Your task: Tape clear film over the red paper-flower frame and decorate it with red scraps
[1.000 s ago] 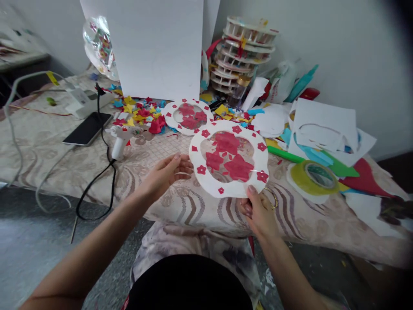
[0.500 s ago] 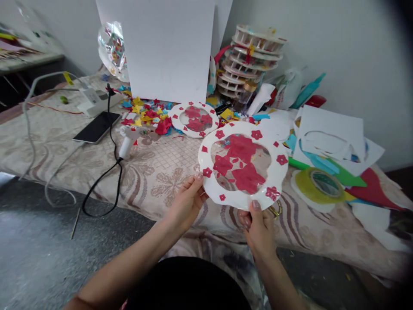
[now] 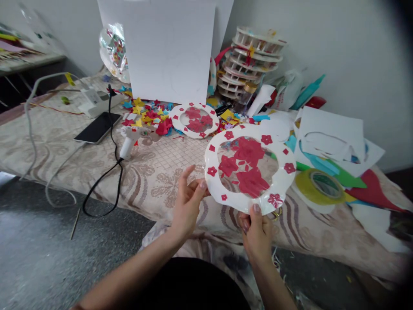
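Note:
A white paper ring (image 3: pixel 214 189) with a scalloped edge is held up, tilted, over the near edge of the table. Small red flowers and diamonds dot its rim, and larger red paper flowers (image 3: pixel 250 183) sit on the clear film across its opening. My right hand (image 3: pixel 256 230) pinches the bottom of the rim, thumb on top and fingers curled beneath. At the ring's left edge is my left hand (image 3: pixel 189 200), loosely open, its index finger raised away and its thumb tip beside the rim. Some left fingertips are partly hidden behind the edge.
A smaller similar ring (image 3: pixel 177 122) lies behind, near scattered paper stars (image 3: pixel 138 110). Left are a glue gun (image 3: pixel 128 144) with a black cord and a phone (image 3: pixel 97 128). Right are yellow tape (image 3: pixel 309 187) and paper scraps (image 3: pixel 332 125). A white board (image 3: pixel 171 51) stands behind.
The paper ring has shifted slightly right and down with my right hand. My left hand has loosened from the rim, and its index finger has lifted away.

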The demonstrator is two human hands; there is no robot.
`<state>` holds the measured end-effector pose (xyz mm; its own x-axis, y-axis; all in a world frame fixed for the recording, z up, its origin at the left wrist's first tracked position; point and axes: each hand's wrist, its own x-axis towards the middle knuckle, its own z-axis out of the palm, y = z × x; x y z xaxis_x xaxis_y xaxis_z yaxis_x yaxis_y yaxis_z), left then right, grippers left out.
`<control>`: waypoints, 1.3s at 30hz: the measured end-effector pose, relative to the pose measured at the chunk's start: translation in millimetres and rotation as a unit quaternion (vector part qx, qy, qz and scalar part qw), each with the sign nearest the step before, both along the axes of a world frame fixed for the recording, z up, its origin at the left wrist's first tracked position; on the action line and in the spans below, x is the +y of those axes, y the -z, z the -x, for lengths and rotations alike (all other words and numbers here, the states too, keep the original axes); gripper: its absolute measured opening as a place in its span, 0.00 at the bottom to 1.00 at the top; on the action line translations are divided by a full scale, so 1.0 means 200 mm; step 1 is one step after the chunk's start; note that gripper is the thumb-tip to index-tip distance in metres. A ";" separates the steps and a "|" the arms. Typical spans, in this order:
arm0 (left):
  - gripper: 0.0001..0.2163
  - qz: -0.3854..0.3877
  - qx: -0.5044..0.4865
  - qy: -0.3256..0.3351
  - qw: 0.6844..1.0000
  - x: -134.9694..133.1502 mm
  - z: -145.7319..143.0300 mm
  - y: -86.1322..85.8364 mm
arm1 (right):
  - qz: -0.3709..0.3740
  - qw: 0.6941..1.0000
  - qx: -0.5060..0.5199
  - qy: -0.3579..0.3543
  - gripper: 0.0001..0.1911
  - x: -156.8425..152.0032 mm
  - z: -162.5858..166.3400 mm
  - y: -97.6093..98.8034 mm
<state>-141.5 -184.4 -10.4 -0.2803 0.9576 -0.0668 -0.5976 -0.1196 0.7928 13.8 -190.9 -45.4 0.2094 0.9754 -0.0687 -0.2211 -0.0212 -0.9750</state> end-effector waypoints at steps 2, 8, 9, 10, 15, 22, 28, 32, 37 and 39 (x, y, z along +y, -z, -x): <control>0.31 -0.043 0.133 0.004 0.990 -0.02 0.01 0.01 | 0.010 1.000 -0.013 0.014 0.25 -0.01 0.00 0.01; 0.24 -0.071 0.399 -0.032 0.913 -0.03 0.02 0.05 | 0.003 0.999 -0.039 0.022 0.25 -0.03 0.01 0.04; 0.24 -0.070 0.397 -0.035 0.914 -0.03 0.02 0.05 | 0.001 0.999 -0.040 0.022 0.25 -0.03 0.01 0.04; 0.25 -0.070 0.385 -0.034 0.919 -0.02 0.02 0.06 | 0.001 0.999 -0.041 0.021 0.25 -0.03 0.01 0.05; 0.28 -0.068 0.360 -0.016 0.930 -0.02 0.02 0.08 | -0.009 0.998 -0.059 0.015 0.25 -0.04 0.00 0.06; 0.24 -0.056 0.262 0.005 0.964 0.00 0.01 0.05 | -0.001 0.997 -0.078 0.016 0.24 -0.06 0.01 0.05; 0.14 -0.049 0.189 -0.008 0.981 0.01 -0.01 0.03 | 0.014 0.994 -0.094 0.047 0.25 -0.08 0.03 0.05; 0.10 -0.038 0.167 -0.021 0.985 0.01 -0.02 0.02 | 0.016 0.995 -0.087 0.053 0.26 -0.08 0.05 0.04; 0.17 -0.024 0.122 -0.001 0.992 0.00 -0.03 0.02 | 0.019 0.999 -0.012 0.039 0.26 -0.06 0.06 0.03; 0.25 -0.044 0.141 0.006 0.989 0.00 -0.02 0.01 | 0.012 0.999 0.010 0.039 0.26 -0.05 0.06 0.02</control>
